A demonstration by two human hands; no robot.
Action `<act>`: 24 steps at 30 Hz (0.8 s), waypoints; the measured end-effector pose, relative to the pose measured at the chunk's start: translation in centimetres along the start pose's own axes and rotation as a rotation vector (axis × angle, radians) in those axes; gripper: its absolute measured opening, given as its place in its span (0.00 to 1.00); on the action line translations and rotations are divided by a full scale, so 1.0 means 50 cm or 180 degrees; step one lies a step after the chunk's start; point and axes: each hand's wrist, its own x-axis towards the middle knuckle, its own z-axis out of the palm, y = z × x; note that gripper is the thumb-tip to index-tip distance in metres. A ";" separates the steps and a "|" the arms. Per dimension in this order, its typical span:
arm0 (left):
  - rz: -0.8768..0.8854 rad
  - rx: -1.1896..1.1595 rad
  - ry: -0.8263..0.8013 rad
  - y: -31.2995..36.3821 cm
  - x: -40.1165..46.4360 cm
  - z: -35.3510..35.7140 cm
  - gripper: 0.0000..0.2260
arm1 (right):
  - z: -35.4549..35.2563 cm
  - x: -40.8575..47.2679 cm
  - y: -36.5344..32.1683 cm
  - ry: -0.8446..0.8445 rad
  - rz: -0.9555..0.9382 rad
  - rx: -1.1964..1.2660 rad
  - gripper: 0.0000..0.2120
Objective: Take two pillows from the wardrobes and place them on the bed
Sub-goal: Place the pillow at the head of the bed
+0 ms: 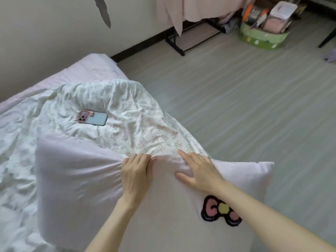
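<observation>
A pale pink pillow with a bow patch lies at the bed's near edge. Her left hand pinches its top seam, fingers closed on fabric; the right hand presses flat, spread open. Beyond, a phone rests on the floral duvet.

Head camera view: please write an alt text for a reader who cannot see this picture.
Two bare hands, the left hand and the right hand, press on a pale pink pillow with a bow patch, lying on a bed with a floral duvet. A phone lies on the duvet.
</observation>
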 end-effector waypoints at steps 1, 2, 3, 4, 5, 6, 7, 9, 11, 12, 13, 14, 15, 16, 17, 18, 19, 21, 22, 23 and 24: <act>0.0110 0.0012 0.0099 0.032 0.002 -0.015 0.20 | -0.019 -0.017 -0.002 0.0119 -0.0044 0.0058 0.32; 0.0212 -0.0001 0.0154 0.065 0.007 -0.027 0.20 | -0.041 -0.034 -0.006 0.0294 -0.0082 0.0131 0.30; 0.0315 -0.0025 0.0201 0.099 0.015 -0.037 0.18 | -0.063 -0.052 -0.007 0.0552 -0.0182 0.0174 0.26; 0.0422 -0.0055 0.0251 0.136 0.025 -0.045 0.17 | -0.088 -0.072 -0.003 0.0850 -0.0323 0.0125 0.20; 0.0520 -0.0070 0.0299 0.169 0.038 -0.050 0.16 | -0.110 -0.089 0.002 0.1144 -0.0435 0.0045 0.15; 0.0617 -0.0080 0.0342 0.202 0.052 -0.052 0.15 | -0.134 -0.104 0.011 0.1429 -0.0490 -0.0019 0.14; 0.0712 -0.0093 0.0398 0.235 0.068 -0.051 0.15 | -0.160 -0.116 0.025 0.1661 -0.0503 -0.0057 0.14; 0.0863 -0.0133 0.0526 0.309 0.103 -0.044 0.17 | -0.217 -0.140 0.070 0.1999 -0.0495 -0.0123 0.14; 0.0981 -0.0138 0.0657 0.383 0.138 -0.030 0.20 | -0.270 -0.160 0.126 0.2223 -0.0490 -0.0226 0.11; 0.1004 -0.0124 0.0709 0.418 0.151 -0.019 0.21 | -0.297 -0.168 0.157 0.2287 -0.0509 -0.0325 0.09; 0.1006 -0.0127 0.0686 0.446 0.165 -0.010 0.21 | -0.319 -0.173 0.184 0.2352 -0.0573 -0.0384 0.05; 0.1013 -0.0118 0.0693 0.492 0.179 0.006 0.21 | -0.354 -0.187 0.224 0.2367 -0.0649 -0.0387 0.03; 0.1012 -0.0127 0.0730 0.537 0.191 0.023 0.21 | -0.387 -0.201 0.264 0.2378 -0.0738 -0.0363 0.06; 0.0993 -0.0148 0.0745 0.583 0.206 0.039 0.20 | -0.423 -0.211 0.306 0.2407 -0.0831 -0.0343 0.08; 0.0980 -0.0176 0.0731 0.624 0.216 0.054 0.19 | -0.456 -0.223 0.341 0.2380 -0.0879 -0.0319 0.09; 0.1007 -0.0222 0.0728 0.674 0.232 0.075 0.17 | -0.495 -0.236 0.384 0.2369 -0.0876 -0.0331 0.10; 0.1031 -0.0266 0.0719 0.716 0.246 0.094 0.14 | -0.531 -0.246 0.419 0.2359 -0.0832 -0.0362 0.11; 0.0951 -0.0333 0.0644 0.777 0.272 0.131 0.11 | -0.592 -0.249 0.470 0.2338 -0.0742 -0.0450 0.11; 0.0881 -0.0398 0.0586 0.809 0.287 0.153 0.12 | -0.623 -0.247 0.496 0.2306 -0.0694 -0.0531 0.11; 0.0789 -0.0483 0.0507 0.830 0.299 0.167 0.16 | -0.645 -0.241 0.513 0.2264 -0.0655 -0.0627 0.11; 0.0692 -0.0557 0.0422 0.851 0.313 0.183 0.19 | -0.666 -0.232 0.534 0.2231 -0.0637 -0.0755 0.10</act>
